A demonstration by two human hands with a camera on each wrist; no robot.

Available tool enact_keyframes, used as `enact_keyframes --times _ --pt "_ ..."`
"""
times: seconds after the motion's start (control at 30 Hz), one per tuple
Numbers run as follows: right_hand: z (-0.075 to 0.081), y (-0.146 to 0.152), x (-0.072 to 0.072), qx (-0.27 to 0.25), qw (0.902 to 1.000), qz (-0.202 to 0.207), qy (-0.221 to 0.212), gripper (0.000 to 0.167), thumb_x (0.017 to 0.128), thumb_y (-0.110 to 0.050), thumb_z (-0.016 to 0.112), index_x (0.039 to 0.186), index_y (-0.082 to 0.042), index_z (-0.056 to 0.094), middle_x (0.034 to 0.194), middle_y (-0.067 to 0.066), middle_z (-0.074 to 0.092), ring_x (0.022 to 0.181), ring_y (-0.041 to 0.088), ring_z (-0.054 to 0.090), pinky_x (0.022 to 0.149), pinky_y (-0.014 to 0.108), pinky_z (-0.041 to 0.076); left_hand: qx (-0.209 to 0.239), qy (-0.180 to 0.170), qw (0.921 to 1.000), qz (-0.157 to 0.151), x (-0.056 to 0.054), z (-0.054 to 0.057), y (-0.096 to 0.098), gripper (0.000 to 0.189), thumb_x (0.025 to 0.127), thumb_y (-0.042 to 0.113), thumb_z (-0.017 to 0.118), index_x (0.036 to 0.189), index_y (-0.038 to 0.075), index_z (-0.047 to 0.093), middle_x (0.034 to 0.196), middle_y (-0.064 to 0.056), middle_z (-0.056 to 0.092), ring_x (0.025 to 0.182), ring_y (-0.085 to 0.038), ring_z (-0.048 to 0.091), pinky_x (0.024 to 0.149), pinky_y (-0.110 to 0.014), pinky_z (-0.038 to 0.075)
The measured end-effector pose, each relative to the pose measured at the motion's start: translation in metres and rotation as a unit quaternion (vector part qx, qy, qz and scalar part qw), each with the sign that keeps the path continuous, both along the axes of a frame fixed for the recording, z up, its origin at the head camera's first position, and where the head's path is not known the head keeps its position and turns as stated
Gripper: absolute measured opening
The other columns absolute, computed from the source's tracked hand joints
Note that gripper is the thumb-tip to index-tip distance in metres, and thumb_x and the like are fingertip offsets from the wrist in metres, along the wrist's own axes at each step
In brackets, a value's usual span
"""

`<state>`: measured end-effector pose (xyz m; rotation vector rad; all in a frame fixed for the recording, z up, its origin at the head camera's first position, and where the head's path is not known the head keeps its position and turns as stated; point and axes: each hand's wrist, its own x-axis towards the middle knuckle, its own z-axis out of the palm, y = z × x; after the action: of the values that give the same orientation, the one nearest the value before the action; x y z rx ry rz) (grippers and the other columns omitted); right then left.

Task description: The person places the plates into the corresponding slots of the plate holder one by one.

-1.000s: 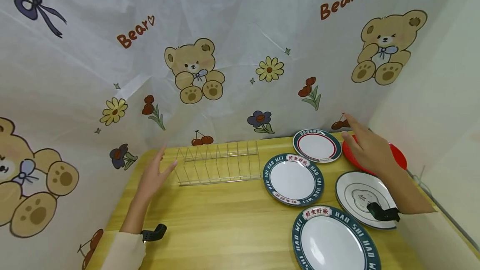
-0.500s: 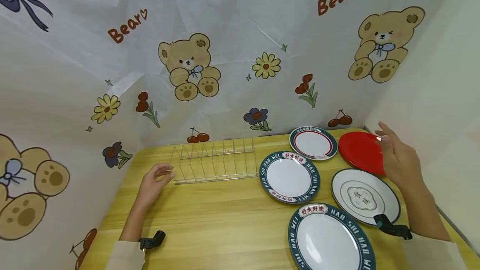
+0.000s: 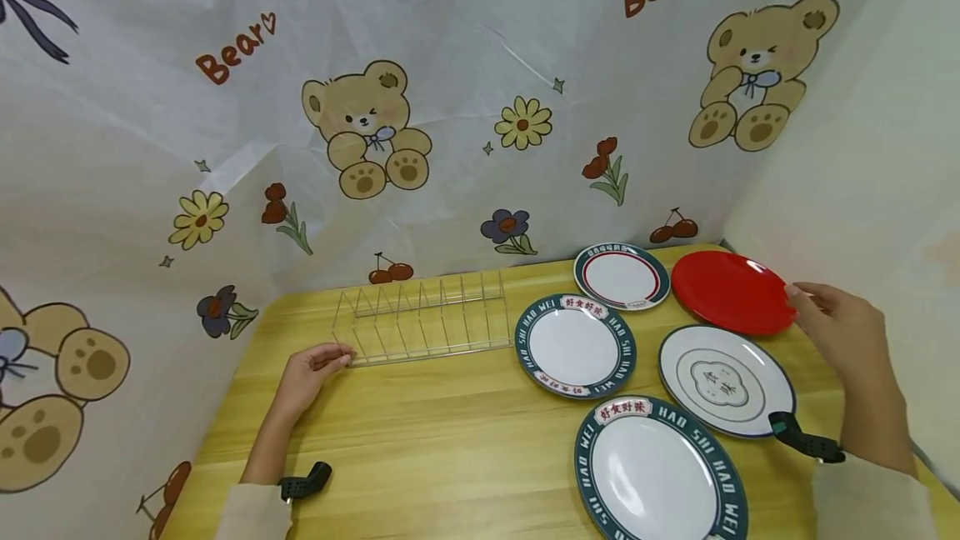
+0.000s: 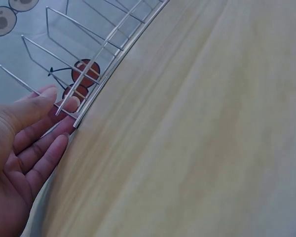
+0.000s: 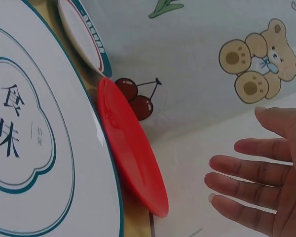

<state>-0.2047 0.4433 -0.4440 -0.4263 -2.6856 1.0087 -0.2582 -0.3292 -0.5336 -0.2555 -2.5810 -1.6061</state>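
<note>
My left hand (image 3: 307, 377) is at the near left end of a wire dish rack (image 3: 420, 319). In the left wrist view, thumb and fingers (image 4: 37, 101) lie on either side of the rack's end wires, pinching them lightly. On the right, my right hand (image 3: 843, 327) is at the right rim of a red plate (image 3: 727, 294); in the head view the thumb overlaps that rim. The right wrist view shows the hand's fingers (image 5: 251, 173) spread and nearly straight, with a gap to the red plate. A white plate with a printed emblem (image 3: 723, 377) lies nearer me.
A small plate with a red ring (image 3: 622, 276) lies by the back wall. Two green-rimmed plates with lettering, a medium one (image 3: 573, 348) and a large one (image 3: 652, 482), lie right of centre. The wooden table (image 3: 420, 440) ends at a bear-print wall covering (image 3: 442, 148).
My left hand has come down from above to the rack's left end. My right hand has moved off from over the red plate and around to its right rim. The plates have stayed put.
</note>
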Motion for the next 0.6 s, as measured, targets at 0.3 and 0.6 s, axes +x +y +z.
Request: enact_keyframes --times 0.3,0.6 --pt "-0.026 0.027 0.0 -0.043 0.9981 -0.009 -0.042 0.074 0.104 -0.052 0.049 0.142 0.012 0.047 0.124 0.039 0.058 0.067 -0.001 0.061 0.055 0.018 0.054 0.024 -0.002 0.9997 -0.009 -0.001 -0.008 -0.003 0.027 0.098 0.021 0.07 0.114 0.0 0.072 0.108 -0.015 0.075 0.095 -0.01 0.071 0.082 -0.018 0.056" --pt "-0.044 0.043 0.002 -0.063 0.9723 0.118 -0.192 0.083 0.101 -0.049 0.059 0.141 0.02 0.039 0.106 0.029 0.07 0.087 0.03 0.071 0.071 0.04 0.063 0.046 0.009 0.9989 -0.008 -0.001 -0.013 -0.002 0.021 0.098 0.011 0.068 0.113 -0.004 0.071 0.107 -0.02 0.074 0.094 -0.01 0.072 0.082 -0.021 0.058"
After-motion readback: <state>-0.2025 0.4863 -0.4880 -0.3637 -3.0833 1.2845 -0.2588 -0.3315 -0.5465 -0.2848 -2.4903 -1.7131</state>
